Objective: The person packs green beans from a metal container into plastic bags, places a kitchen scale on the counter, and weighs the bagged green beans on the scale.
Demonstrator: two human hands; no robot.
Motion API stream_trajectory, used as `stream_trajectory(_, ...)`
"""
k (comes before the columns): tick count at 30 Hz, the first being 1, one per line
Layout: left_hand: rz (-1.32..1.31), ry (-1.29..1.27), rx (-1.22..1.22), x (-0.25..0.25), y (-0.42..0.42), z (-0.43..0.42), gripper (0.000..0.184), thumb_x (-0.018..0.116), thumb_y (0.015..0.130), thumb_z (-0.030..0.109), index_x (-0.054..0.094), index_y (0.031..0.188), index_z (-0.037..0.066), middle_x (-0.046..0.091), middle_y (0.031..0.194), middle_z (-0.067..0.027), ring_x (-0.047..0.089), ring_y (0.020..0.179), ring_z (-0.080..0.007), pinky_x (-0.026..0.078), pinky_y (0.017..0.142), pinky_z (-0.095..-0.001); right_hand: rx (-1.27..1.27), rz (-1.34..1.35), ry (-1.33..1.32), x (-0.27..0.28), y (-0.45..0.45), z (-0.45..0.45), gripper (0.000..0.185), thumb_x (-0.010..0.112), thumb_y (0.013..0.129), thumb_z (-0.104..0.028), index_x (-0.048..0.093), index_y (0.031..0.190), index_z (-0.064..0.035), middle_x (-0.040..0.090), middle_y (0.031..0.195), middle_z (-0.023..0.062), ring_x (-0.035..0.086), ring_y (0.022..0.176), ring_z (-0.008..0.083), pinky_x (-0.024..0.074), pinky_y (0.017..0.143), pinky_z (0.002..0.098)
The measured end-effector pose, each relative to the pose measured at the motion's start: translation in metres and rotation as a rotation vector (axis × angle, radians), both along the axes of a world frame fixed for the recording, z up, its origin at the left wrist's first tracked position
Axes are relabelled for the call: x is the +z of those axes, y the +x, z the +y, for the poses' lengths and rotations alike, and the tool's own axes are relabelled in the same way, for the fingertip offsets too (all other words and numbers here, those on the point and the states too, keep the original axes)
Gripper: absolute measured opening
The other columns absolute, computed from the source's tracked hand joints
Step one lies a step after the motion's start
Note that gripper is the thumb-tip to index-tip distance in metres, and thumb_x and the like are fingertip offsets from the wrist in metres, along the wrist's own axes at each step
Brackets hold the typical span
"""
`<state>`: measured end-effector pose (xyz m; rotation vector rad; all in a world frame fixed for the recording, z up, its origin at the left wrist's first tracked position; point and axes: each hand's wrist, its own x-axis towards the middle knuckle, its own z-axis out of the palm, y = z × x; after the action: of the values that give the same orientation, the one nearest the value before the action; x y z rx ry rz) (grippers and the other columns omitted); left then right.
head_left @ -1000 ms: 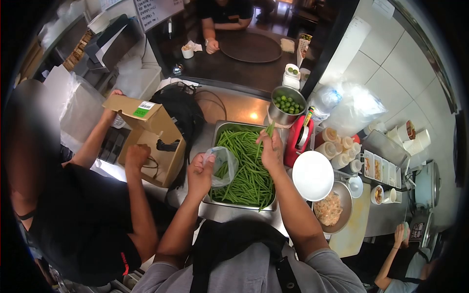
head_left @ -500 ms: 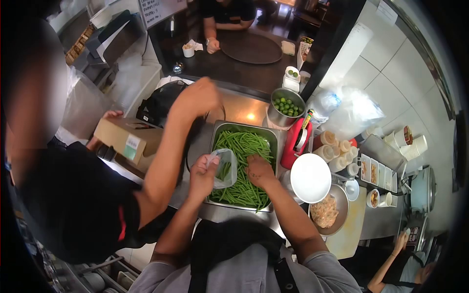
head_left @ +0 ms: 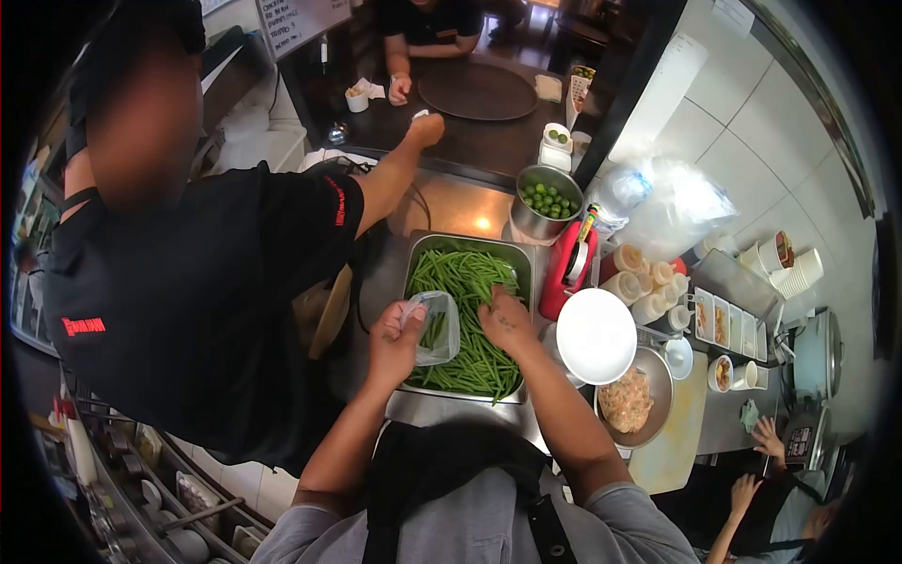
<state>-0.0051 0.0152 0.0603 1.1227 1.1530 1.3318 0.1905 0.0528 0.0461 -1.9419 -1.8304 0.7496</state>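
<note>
A steel tray (head_left: 533, 282) full of long green beans (head_left: 460, 273) is in front of me. My left hand (head_left: 393, 340) pinches the rim of a clear plastic bag (head_left: 442, 346) over the tray's left side, its mouth held open. Some green beans show in or through the bag. My right hand (head_left: 505, 321) is among the beans at the right of the tray, its fingers curled around some of them. The fingertips are partly hidden by the beans.
At left, a co-worker in black (head_left: 207, 282) reaches over the counter. Right of the tray are a pot of green limes (head_left: 550, 199), a red tape dispenser (head_left: 564, 273), a white bowl (head_left: 596, 336), a bowl of minced mixture (head_left: 628, 399) and a cutting board (head_left: 675, 437).
The co-worker at left has turned and stretched an arm out over the far counter; the cardboard box is now mostly hidden. My right hand has shifted slightly up among the beans.
</note>
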Motion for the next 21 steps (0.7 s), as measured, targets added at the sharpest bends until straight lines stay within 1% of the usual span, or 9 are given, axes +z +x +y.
stream_trajectory(4, 0.044, -0.007, -0.008, 0.002, -0.002, -0.001, 0.012, 0.054, 0.094, 0.011, 0.057, 0.089, 0.0, 0.057, 0.079, 0.0028, 0.047, 0.073, -0.0024, 0.039, 0.068, -0.0187, 0.07, -0.054, -0.112, -0.015, -0.001, 0.0, 0.035, 0.06, 0.081, -0.025, 0.057, 0.1, 0.0041, 0.062, 0.095, 0.0274, 0.059, 0.095, 0.0434, 0.0467, 0.083, 0.047)
stream_trajectory(6, 0.043, 0.0, -0.005, -0.001, -0.003, 0.0, 0.012, 0.055, 0.094, 0.011, 0.058, 0.091, 0.0, 0.058, 0.081, 0.0023, 0.048, 0.074, -0.0028, 0.04, 0.069, -0.0189, 0.07, -0.062, -0.087, -0.021, -0.003, -0.001, 0.035, 0.063, 0.079, -0.029, 0.062, 0.094, 0.0027, 0.063, 0.094, 0.0254, 0.059, 0.095, 0.0417, 0.0472, 0.083, 0.0459)
stream_trajectory(7, 0.044, -0.001, -0.005, -0.005, -0.003, 0.0, 0.012, 0.055, 0.094, 0.011, 0.058, 0.091, 0.0, 0.058, 0.081, 0.0023, 0.048, 0.074, -0.0028, 0.04, 0.069, -0.0189, 0.07, -0.061, -0.088, -0.021, -0.003, 0.0, 0.035, 0.063, 0.079, -0.029, 0.062, 0.094, 0.0027, 0.063, 0.094, 0.0254, 0.059, 0.095, 0.0417, 0.0472, 0.083, 0.0459)
stream_trajectory(9, -0.054, -0.009, -0.044, -0.013, -0.003, -0.001, 0.013, 0.055, 0.094, 0.012, 0.058, 0.094, -0.001, 0.059, 0.083, 0.0019, 0.049, 0.075, -0.0031, 0.04, 0.07, -0.019, 0.086, -0.084, -0.102, -0.021, -0.003, 0.003, 0.031, 0.065, 0.077, -0.025, 0.065, 0.092, 0.0012, 0.064, 0.097, 0.0226, 0.062, 0.095, 0.0372, 0.0494, 0.083, 0.0435)
stream_trajectory(12, -0.05, -0.034, -0.128, -0.013, 0.019, -0.018, 0.013, 0.058, 0.093, 0.013, 0.059, 0.091, 0.001, 0.058, 0.081, 0.0034, 0.048, 0.074, -0.0022, 0.04, 0.068, -0.0189, 0.087, -0.081, -0.118, -0.037, 0.001, 0.008, 0.033, 0.065, 0.076, -0.028, 0.065, 0.094, 0.0002, 0.064, 0.098, 0.0226, 0.062, 0.095, 0.0367, 0.0494, 0.083, 0.0433)
stream_trajectory(13, -0.005, -0.024, -0.101, -0.011, 0.021, -0.02, 0.013, 0.059, 0.092, 0.013, 0.059, 0.09, 0.0, 0.058, 0.081, 0.0034, 0.048, 0.072, -0.0025, 0.04, 0.067, -0.019, 0.087, -0.081, -0.119, -0.035, 0.0, 0.007, 0.033, 0.065, 0.076, -0.028, 0.065, 0.094, 0.0002, 0.064, 0.098, 0.0226, 0.062, 0.095, 0.0367, 0.0494, 0.083, 0.0433)
stream_trajectory(17, -0.007, -0.043, -0.052, -0.006, 0.021, -0.018, 0.012, 0.056, 0.093, 0.011, 0.059, 0.094, 0.0, 0.058, 0.08, 0.0032, 0.048, 0.071, -0.0019, 0.039, 0.065, -0.0182, 0.074, -0.069, -0.15, -0.014, -0.003, 0.005, 0.033, 0.059, 0.079, -0.028, 0.065, 0.094, 0.0008, 0.063, 0.098, 0.0244, 0.061, 0.095, 0.0387, 0.0487, 0.083, 0.044)
stream_trajectory(19, -0.021, -0.01, 0.011, -0.003, 0.014, -0.017, 0.01, 0.06, 0.09, 0.01, 0.06, 0.092, 0.0, 0.058, 0.078, 0.0034, 0.047, 0.069, -0.0015, 0.038, 0.063, -0.0181, 0.046, -0.055, -0.164, -0.013, -0.006, 0.007, 0.034, 0.057, 0.08, -0.028, 0.063, 0.095, 0.0022, 0.063, 0.097, 0.0255, 0.061, 0.094, 0.0397, 0.0485, 0.083, 0.0442)
stream_trajectory(21, 0.002, 0.004, 0.055, -0.001, 0.007, -0.015, 0.01, 0.062, 0.089, 0.01, 0.06, 0.092, 0.0, 0.058, 0.078, 0.0033, 0.046, 0.068, -0.0013, 0.038, 0.062, -0.0179, -0.083, 0.007, 0.071, -0.023, -0.005, 0.007, 0.036, 0.052, 0.082, -0.026, 0.058, 0.096, 0.0061, 0.062, 0.091, 0.0291, 0.061, 0.089, 0.0425, 0.0484, 0.08, 0.0459)
